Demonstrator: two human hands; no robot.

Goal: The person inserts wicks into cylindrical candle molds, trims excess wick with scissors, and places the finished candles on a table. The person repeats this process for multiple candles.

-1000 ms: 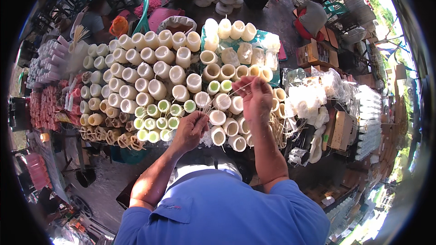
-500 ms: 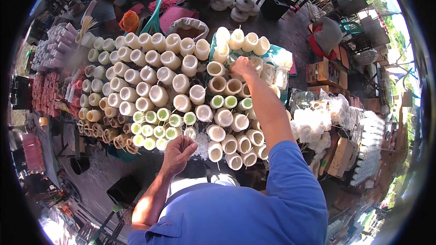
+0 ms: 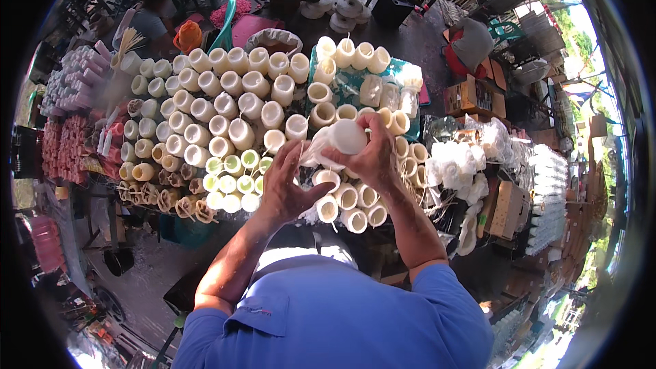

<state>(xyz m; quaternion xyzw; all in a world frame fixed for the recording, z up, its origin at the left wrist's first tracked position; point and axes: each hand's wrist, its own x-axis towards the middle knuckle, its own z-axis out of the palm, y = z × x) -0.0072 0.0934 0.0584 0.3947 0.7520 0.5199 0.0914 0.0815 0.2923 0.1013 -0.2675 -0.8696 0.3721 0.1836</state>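
Note:
Above the wax candles, my right hand grips a white wax candle, its round flat end facing up. Thin whitish film trails from the candle toward my left hand. The left hand's fingers are apart, with the thumb stretched out; its fingertips reach the film's edge, and no firm grip shows. Under and around both hands stand rows of hollow cream candles with wicks. A group of pale green ones sits left of my left hand.
Wrapped white candles lie on a teal tray at the far right of the rows. Bundled white pieces and a cardboard box are to the right. Pink candles are stacked at left. A person sits beyond the table.
My right hand has come back from the tray area with the white candle. My left hand has moved up toward it and spread; the thin wicks it held no longer show.

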